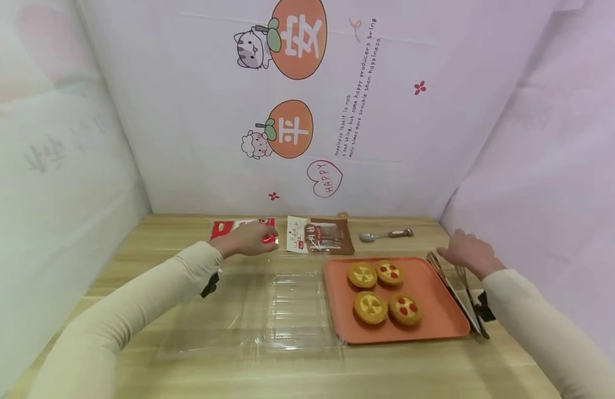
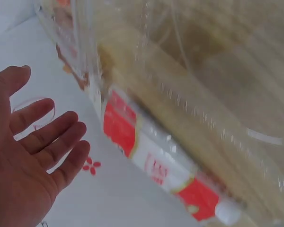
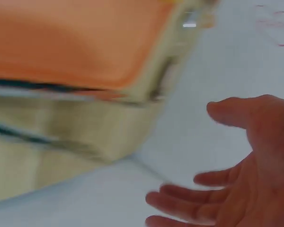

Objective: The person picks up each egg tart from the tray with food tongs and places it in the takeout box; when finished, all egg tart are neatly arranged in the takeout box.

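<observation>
My left hand (image 1: 247,239) is above the back of the table, in front of a red-and-white packet (image 1: 222,227). In the left wrist view its fingers are spread loosely and hold nothing. Below it a clear plastic clamshell box (image 1: 297,310) lies opened out. My right hand (image 1: 469,252) hovers over the metal tongs (image 1: 457,296), which lean along the right edge of an orange tray (image 1: 442,321). Its fingers are relaxed and empty in the right wrist view. On the tray sit several tarts (image 1: 371,307), some topped with red pieces, others with yellow ones.
Along the back of the wooden table (image 1: 227,377) lie a brown-and-white packet (image 1: 319,235) and a spoon (image 1: 384,235) with a decorated handle. Printed white cloth (image 1: 212,111) walls in the back and both sides.
</observation>
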{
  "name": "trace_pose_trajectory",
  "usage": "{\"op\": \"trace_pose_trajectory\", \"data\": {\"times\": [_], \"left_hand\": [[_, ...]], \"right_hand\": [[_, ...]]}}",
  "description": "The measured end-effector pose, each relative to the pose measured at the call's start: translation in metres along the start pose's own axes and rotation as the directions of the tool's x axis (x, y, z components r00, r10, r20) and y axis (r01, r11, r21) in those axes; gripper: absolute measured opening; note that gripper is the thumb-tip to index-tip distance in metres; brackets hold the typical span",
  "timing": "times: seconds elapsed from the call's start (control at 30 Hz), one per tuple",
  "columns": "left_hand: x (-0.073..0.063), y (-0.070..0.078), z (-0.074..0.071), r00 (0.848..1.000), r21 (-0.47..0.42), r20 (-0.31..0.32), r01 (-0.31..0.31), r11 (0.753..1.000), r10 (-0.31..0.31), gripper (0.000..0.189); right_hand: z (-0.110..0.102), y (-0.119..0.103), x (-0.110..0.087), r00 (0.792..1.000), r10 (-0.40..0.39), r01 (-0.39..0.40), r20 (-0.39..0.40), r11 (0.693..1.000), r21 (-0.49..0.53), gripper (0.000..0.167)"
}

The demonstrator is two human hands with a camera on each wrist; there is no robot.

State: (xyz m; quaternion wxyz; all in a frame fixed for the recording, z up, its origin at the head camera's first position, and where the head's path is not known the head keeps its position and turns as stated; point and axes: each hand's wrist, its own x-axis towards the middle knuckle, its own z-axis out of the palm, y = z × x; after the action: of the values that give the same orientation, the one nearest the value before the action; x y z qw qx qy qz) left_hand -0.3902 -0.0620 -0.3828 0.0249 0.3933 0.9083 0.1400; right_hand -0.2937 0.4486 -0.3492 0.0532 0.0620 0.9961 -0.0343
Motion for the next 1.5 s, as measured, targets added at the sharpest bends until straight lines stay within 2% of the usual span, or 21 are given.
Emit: {"op": "trace_pose_trajectory", "data": {"times": [0.07, 0.1, 0.3, 0.43, 0.6, 0.7, 0.8, 0.97, 1.03, 1.1, 1.2, 1.33, 1.43, 1.5], "left_hand": [[0.000, 0.002, 0.009, 0.999, 0.004, 0.027, 0.026, 1.000, -0.026, 0.037], [0.001, 0.003, 0.013, 0.999, 0.004, 0.034, 0.034, 0.999, -0.035, 0.036], [0.010, 0.002, 0.031, 0.997, -0.009, 0.054, 0.051, 0.999, -0.051, 0.036], [0.012, 0.000, 0.035, 0.997, -0.009, 0.041, 0.062, 0.998, -0.062, 0.028], [0.012, -0.002, 0.036, 0.999, -0.010, -0.005, 0.031, 0.999, -0.032, 0.017], [0.013, -0.002, 0.038, 1.000, -0.018, -0.021, 0.023, 1.000, -0.023, 0.016], [0.016, -0.004, 0.043, 0.999, -0.030, -0.033, 0.029, 0.999, -0.030, 0.016], [0.018, -0.007, 0.052, 0.998, -0.071, -0.054, 0.038, 0.997, -0.042, 0.018], [0.016, -0.009, 0.055, 0.997, -0.076, -0.069, 0.034, 0.996, -0.040, 0.018], [0.013, -0.010, 0.055, 0.996, -0.080, -0.084, 0.036, 0.996, -0.042, 0.017], [0.010, -0.011, 0.056, 0.995, -0.082, -0.098, 0.029, 0.996, -0.037, 0.017], [0.009, -0.011, 0.055, 0.993, -0.097, -0.114, 0.020, 0.995, -0.031, 0.019], [0.010, -0.012, 0.056, 0.992, -0.110, -0.129, 0.000, 0.994, -0.014, 0.020], [0.010, -0.013, 0.058, 0.991, -0.114, -0.133, -0.004, 0.993, -0.011, 0.020]], "right_hand": [[0.017, 0.010, -0.002, 0.999, 0.020, -0.020, 0.049, 1.000, 0.004, 0.083], [0.025, 0.013, -0.003, 0.997, 0.032, -0.033, 0.065, 0.999, 0.010, 0.083], [0.065, 0.027, -0.010, 0.994, 0.001, -0.003, 0.113, 1.000, 0.016, 0.037], [0.078, 0.035, -0.011, 0.997, -0.003, -0.001, 0.079, 0.998, 0.061, 0.033], [0.084, 0.043, -0.009, 0.997, 0.017, -0.026, 0.071, 0.991, 0.133, 0.044], [0.088, 0.045, -0.009, 0.997, 0.023, -0.035, 0.070, 0.983, 0.178, 0.043], [0.088, 0.046, -0.013, 0.998, 0.042, -0.049, 0.036, 0.976, 0.214, 0.041], [0.071, 0.047, -0.025, 0.997, 0.071, -0.068, -0.001, 0.964, 0.256, 0.038], [0.061, 0.051, -0.028, 0.998, 0.066, -0.062, -0.005, 0.964, 0.258, 0.044], [0.050, 0.053, -0.031, 0.999, 0.027, -0.019, -0.030, 0.971, 0.238, 0.058], [0.038, 0.055, -0.039, 0.990, -0.091, 0.111, -0.108, 0.974, 0.197, 0.069], [0.027, 0.055, -0.057, 0.950, -0.268, 0.291, -0.163, 0.947, 0.139, 0.058], [0.026, 0.054, -0.073, 0.927, -0.362, 0.373, -0.100, 0.918, 0.137, 0.054], [0.027, 0.052, -0.081, 0.907, -0.419, 0.418, -0.033, 0.890, 0.181, 0.052]]}}
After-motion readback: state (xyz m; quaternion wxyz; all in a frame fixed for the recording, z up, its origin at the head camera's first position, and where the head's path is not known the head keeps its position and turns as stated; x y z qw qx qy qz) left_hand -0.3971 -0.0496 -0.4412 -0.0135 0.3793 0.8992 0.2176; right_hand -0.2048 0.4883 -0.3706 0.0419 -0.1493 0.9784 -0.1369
